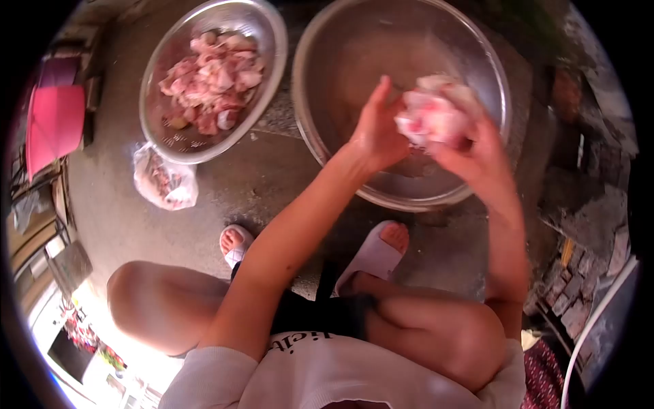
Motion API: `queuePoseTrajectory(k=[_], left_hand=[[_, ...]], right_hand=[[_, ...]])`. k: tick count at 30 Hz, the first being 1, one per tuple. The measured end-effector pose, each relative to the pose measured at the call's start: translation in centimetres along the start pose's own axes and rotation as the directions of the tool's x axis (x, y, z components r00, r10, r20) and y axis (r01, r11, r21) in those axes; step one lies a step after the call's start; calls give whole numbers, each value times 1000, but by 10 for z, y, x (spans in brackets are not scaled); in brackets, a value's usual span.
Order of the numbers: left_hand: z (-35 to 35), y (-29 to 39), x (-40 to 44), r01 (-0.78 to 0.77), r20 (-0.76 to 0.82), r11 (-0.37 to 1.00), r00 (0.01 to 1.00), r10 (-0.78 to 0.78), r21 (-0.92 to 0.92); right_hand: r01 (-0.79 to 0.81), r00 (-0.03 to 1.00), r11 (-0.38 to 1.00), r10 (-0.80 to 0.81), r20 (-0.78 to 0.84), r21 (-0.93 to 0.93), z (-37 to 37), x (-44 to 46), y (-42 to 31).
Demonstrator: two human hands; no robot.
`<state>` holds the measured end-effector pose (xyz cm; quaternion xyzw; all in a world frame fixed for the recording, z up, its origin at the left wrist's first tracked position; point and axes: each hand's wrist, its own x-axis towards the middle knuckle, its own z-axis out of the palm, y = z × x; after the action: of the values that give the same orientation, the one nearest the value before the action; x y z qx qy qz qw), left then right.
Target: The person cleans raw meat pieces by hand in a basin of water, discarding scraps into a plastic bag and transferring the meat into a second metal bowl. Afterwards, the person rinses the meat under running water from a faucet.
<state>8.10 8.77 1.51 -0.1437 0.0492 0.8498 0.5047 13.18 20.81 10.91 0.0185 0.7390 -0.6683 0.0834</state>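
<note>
A pale pink chunk of raw meat [436, 117] is held over a wide metal basin [305, 102] with murky brownish liquid in it. My right hand [477, 153] grips the meat from the right side, blurred by motion. Close by on the left, my left hand [383, 133] is open, with one digit stretched upward; whether it touches the meat is hard to tell. To the left of the basin stands a metal colander [271, 51] heaped with raw meat pieces [216, 78].
A clear plastic bag [167, 178] with scraps inside lies on the concrete floor [109, 198] below the colander. My slippered feet are near the basin. A pink container [56, 126] stands far left; broken bricks [575, 283] and a white hose [599, 307] are on the right.
</note>
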Motion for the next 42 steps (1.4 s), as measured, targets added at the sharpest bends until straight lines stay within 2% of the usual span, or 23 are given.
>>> queuePoseTrajectory(k=[1, 2, 3, 4, 5, 7, 8, 11, 12, 14, 15, 16, 17, 18, 20, 23, 24, 27, 32, 35, 38, 41, 42], left_hand=[[-4, 2, -2, 33, 156, 997, 987, -22, -71], [-6, 3, -4, 70, 305, 988, 952, -25, -137], [-6, 2, -1, 144, 408, 957, 912, -31, -250], [-6, 0, 0, 76, 328, 975, 945, -3, -208], [-4, -2, 0, 7, 246, 987, 969, 33, -160], [-6, -1, 2, 7, 307, 987, 951, 43, -161], [-6, -1, 2, 8, 336, 987, 941, 48, -163], [12, -5, -7, -34, 243, 973, 966, 91, -228], [18, -6, -8, -43, 234, 972, 967, 98, -231], [27, -9, -9, -24, 313, 974, 945, 95, -224], [32, -11, -10, -17, 350, 975, 932, 95, -221], [40, -13, -10, -37, 278, 974, 955, 100, -222], [46, -14, -12, 20, 316, 958, 946, 74, -286], [52, -15, -14, 77, 352, 935, 934, 54, -346], [42, -12, -12, 66, 355, 947, 933, 52, -313], [31, -9, -11, 90, 388, 941, 921, 47, -327], [29, -8, -11, 80, 388, 945, 920, 53, -318], [30, -11, -14, -61, 301, 977, 946, 122, -204], [25, -4, -14, -47, 352, 969, 926, 134, -244], [22, -3, -12, -110, 391, 982, 906, 161, -151], [25, 0, -14, -95, 350, 981, 924, 151, -172], [19, 1, -10, -4, 404, 936, 901, 157, -353], [21, -1, -10, -30, 379, 940, 910, 166, -339]], right_hand=[[35, 999, 998, -35, 11, -60, 7, 2, 3], [80, 997, 950, -79, 15, -300, 8, 1, 4], [121, 992, 844, -121, 34, -522, 9, 0, 4], [62, 996, 844, -88, -23, -533, 13, -3, -2], [27, 995, 893, -67, -73, -450, 10, -6, -9], [-36, 985, 962, -11, -172, -271, 2, -12, -19], [-22, 969, 971, -38, -244, -239, -9, -15, -17], [-52, 931, 984, -13, -365, -168, -43, -13, 12], [-88, 928, 995, 62, -368, -55, -44, -11, 30], [-153, 914, 973, 205, -350, 170, -38, -12, 73], [-259, 864, 891, 386, -322, 373, -32, -16, 97], [-255, 852, 788, 457, -254, 560, -21, -13, 92], [-245, 843, 647, 510, -171, 722, -12, -11, 87], [-261, 842, 593, 526, -121, 762, -10, -14, 87], [-296, 840, 471, 543, -8, 831, -6, -16, 88], [-169, 944, 333, 326, 55, 928, -12, -17, 93], [-147, 946, 319, 323, 39, 936, -15, -17, 95], [-114, 872, 446, 473, -126, 888, -22, -13, 80], [-132, 932, 427, 361, -35, 895, -33, -21, 69], [-120, 922, 495, 377, -89, 861, -32, -24, 58], [-79, 929, 463, 355, -103, 883, -34, -26, 53], [20, 943, 619, 249, -220, 785, -33, -27, 45], [55, 930, 611, 257, -263, 790, -32, -26, 36]])
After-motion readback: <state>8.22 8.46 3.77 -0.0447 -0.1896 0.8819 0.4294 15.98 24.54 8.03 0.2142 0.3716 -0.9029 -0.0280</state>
